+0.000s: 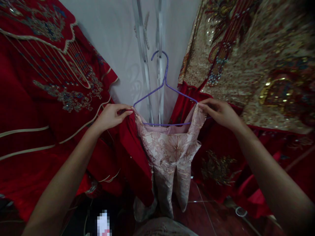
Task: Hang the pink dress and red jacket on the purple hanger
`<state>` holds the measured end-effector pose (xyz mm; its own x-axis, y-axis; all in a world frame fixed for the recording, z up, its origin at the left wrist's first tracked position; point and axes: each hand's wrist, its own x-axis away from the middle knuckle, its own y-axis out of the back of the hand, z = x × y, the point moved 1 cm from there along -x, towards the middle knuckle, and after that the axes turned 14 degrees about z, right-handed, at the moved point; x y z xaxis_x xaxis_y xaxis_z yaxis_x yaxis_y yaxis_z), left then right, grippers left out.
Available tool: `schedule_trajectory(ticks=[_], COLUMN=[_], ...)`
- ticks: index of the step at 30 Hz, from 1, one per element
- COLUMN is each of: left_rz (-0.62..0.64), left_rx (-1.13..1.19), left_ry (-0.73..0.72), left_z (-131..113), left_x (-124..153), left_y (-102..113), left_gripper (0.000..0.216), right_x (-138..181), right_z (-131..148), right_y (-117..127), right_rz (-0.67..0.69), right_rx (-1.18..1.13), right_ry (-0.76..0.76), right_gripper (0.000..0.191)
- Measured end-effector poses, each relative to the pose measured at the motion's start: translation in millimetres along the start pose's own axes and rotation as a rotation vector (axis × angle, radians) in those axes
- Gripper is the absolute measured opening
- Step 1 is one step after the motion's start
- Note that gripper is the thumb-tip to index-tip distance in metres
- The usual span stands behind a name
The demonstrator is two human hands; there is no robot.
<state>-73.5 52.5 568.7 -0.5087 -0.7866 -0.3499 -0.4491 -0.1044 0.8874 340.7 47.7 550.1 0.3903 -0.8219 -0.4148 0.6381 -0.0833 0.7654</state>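
Note:
A pale pink brocade dress with a gold floral pattern hangs from a thin purple hanger in the middle of the view. My left hand pinches the dress's left shoulder strap by the hanger's left end, with thumb and fingers together. At the other end, my right hand pinches the right strap between thumb and fingers. The hanger's hook is at the grey metal uprights; whether it rests on anything there I cannot tell. The dress's skirt falls in folds toward the floor.
Red embroidered garments hang close on the left. On the right hangs a gold sequined garment over red cloth. Two metal uprights stand before a pale wall. Below is a dark red tiled floor.

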Motion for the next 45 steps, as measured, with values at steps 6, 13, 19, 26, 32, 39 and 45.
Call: schedule_trajectory(ticks=[6, 13, 19, 26, 32, 39, 45], left_rz=[-0.216, -0.416, -0.469, -0.374, -0.264, -0.074, 0.064], left_rx=[0.202, 0.452, 0.406, 0.348, 0.431, 0.288, 0.131], left_ry=[0.133, 0.246, 0.367, 0.500, 0.381, -0.134, -0.386], left_z=[-2, 13, 23, 26, 4, -69, -89], left_x=[9, 19, 46, 103, 130, 69, -8], left_y=[-9, -6, 2, -17, -47, -59, -99], left_gripper=[0.035, 0.041, 0.036, 0.027, 0.021, 0.007, 0.016], right_x=[-8, -2, 31, 75, 98, 90, 86], right_z=[7, -24, -42, -25, 34, 73, 83], right_y=[1, 12, -11, -46, -36, -27, -5], right_rz=[-0.034, -0.186, -0.264, -0.127, -0.134, -0.379, -0.538], right_rx=[-0.026, -0.082, -0.170, -0.450, -0.106, -0.008, 0.151], right_ry=[-0.002, -0.145, -0.264, -0.372, -0.252, -0.174, -0.180], right_gripper=[0.025, 0.022, 0.022, 0.021, 0.011, 0.012, 0.017])
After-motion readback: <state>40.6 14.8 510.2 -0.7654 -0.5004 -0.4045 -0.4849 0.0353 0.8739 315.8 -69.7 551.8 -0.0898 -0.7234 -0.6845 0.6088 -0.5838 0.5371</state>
